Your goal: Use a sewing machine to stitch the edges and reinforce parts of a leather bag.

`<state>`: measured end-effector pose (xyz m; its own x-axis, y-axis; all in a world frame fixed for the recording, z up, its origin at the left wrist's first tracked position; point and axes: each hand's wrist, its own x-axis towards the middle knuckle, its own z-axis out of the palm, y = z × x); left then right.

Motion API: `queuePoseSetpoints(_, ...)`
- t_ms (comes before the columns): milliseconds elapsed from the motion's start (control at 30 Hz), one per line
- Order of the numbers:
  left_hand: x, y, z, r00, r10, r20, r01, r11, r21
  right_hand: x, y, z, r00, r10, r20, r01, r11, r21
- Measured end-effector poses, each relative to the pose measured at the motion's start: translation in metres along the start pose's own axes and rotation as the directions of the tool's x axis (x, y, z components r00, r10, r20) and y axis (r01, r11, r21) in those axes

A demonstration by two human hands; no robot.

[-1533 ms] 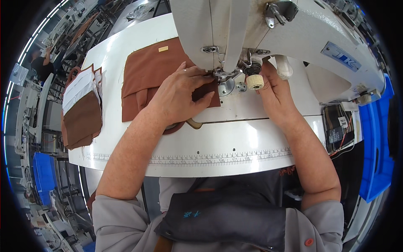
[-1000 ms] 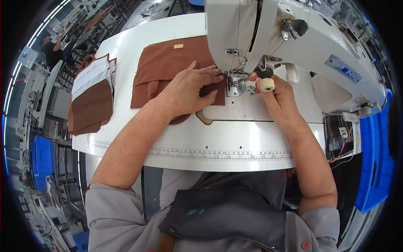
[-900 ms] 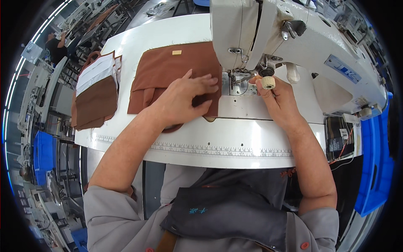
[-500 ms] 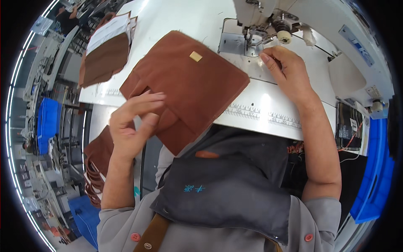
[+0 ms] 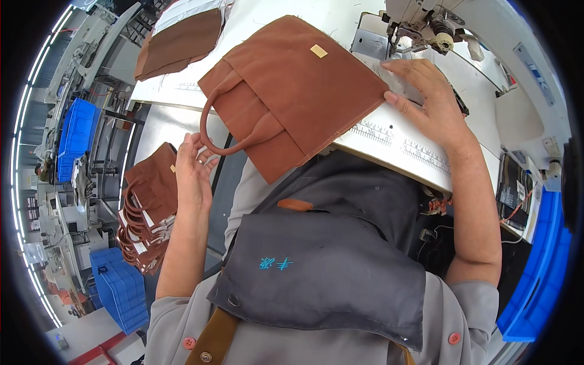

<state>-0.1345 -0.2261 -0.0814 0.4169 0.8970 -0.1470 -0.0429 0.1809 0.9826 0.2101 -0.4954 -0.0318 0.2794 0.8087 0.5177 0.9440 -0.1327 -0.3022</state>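
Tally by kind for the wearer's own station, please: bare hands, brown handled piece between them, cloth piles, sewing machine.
Bare hands, left hand and right hand: 2
Brown handled piece: 1
Cloth piles, upper-left pile and lower-left pile: 2
Sewing machine: 1
Total: 6

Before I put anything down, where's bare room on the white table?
White tabletop looks bare between the layered brown fabric stack, squarish brown cloth bag and white sewing machine. It's crowded around your right hand, by the bag's corner.
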Motion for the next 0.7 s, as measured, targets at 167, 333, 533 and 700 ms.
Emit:
queuePoseSetpoints(167, -0.003, 0.009, 0.002, 0.911, 0.305, 0.276, -0.371, 0.899, 0.231, -0.001, -0.001, -0.002, 0.995, -0.079, 0.068, 0.078, 0.997, 0.018)
queuePoseSetpoints(333, -0.003, 0.012, 0.008, 0.717, 0.534, 0.449, -0.686, 0.424, 0.591, 0.001, -0.007, -0.004, 0.982, -0.091, 0.168, 0.099, 0.994, -0.038)
queuePoseSetpoints(533, -0.001, 0.026, 0.009, 0.751, 0.504, 0.428, -0.657, 0.502, 0.562, 0.003, -0.012, -0.004, 0.964, -0.1, 0.245, 0.1, 0.995, 0.013)
queuePoseSetpoints(700, -0.011, 0.04, 0.0, 0.814, 0.352, 0.462, -0.509, 0.815, 0.276, -0.002, -0.003, -0.006, 0.959, -0.035, 0.28, 0.033, 0.999, 0.011)
